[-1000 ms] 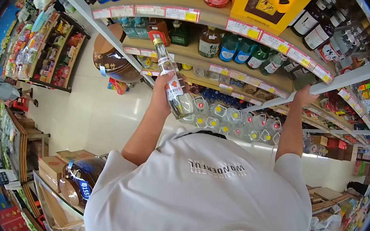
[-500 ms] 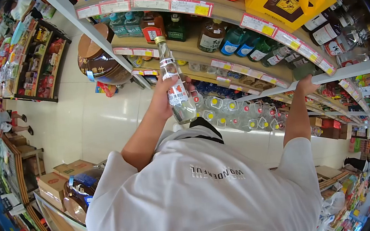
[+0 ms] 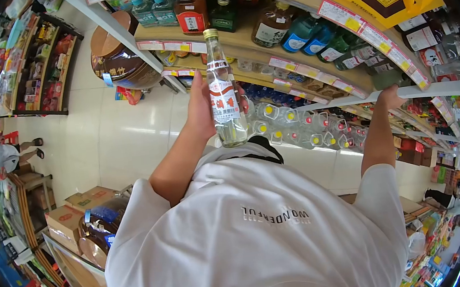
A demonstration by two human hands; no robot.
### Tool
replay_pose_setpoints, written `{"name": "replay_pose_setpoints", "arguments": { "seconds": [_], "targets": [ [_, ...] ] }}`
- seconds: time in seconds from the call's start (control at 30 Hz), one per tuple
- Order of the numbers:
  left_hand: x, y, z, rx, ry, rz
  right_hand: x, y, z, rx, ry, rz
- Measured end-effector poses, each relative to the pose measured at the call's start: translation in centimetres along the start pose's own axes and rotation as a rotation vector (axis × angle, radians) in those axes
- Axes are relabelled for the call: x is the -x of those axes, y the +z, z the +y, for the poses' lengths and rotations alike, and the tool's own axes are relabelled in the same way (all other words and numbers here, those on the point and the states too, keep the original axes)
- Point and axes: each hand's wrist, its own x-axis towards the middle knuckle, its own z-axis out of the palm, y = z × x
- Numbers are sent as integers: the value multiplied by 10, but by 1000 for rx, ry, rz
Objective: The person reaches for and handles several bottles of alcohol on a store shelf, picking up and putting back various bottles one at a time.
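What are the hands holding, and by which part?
The left hand holds a clear glass bottle upright, wrapped around its labelled body, neck and cap free. The right hand grips the edge of a white shelf rail.

Your wooden shelf [image 3: 241, 43] carried a row of bottles: teal ones [image 3: 308, 35], a dark green one [image 3: 223, 12] and a red-labelled one [image 3: 191, 12]. Lower down, clear jugs with yellow caps [image 3: 290, 128] crowded the bottom tier. The pale tiled floor [image 3: 121, 139] held a big brown jar [image 3: 118, 60] by the shelf end.
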Motion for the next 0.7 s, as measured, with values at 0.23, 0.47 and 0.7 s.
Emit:
{"name": "replay_pose_setpoints", "arguments": {
  "seconds": [0.23,0.47,0.7],
  "targets": [
    [-1,-3,-3,-38,-5,-3,4,-3,-4,9,41,16],
    [-1,-1,-8,-62,-14,39,6,-4,-7,12,-2,-2],
    [-2,-6,-16,-164,-102,228,13,-10,-27,113,63,-31]
  ]
}}
